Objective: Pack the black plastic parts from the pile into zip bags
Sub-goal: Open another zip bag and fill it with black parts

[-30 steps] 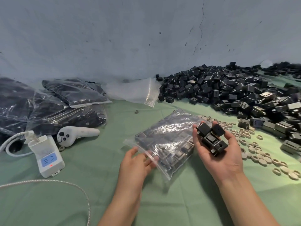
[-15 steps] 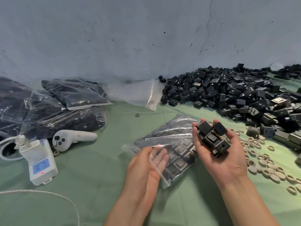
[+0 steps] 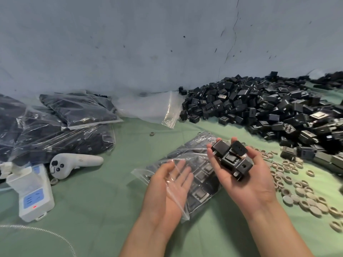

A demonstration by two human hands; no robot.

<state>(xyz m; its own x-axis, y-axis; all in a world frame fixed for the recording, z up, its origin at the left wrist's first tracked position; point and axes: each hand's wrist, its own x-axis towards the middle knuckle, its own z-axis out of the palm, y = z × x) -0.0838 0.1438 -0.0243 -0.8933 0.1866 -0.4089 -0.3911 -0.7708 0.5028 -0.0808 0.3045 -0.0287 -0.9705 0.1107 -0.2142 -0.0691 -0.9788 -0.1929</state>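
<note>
A large pile of black plastic parts (image 3: 269,108) spreads along the wall at the right. A clear zip bag (image 3: 193,149), partly filled with black parts, lies on the green cloth in the middle. My left hand (image 3: 167,190) is palm up with straight fingers at the bag's mouth, and clear film covers the fingers. Just right of the bag, my right hand (image 3: 248,184) is palm up with fingers curled around several black parts (image 3: 232,160).
Filled zip bags (image 3: 61,127) are heaped at the left, and empty bags (image 3: 148,106) lie by the wall. A white controller (image 3: 74,164), a white power strip (image 3: 31,191) and a cable (image 3: 46,232) sit at the front left. Several beige rings (image 3: 297,186) are scattered at the right.
My left hand turned palm up and slid its fingers under the film at the bag's mouth. My right hand kept the parts and barely moved.
</note>
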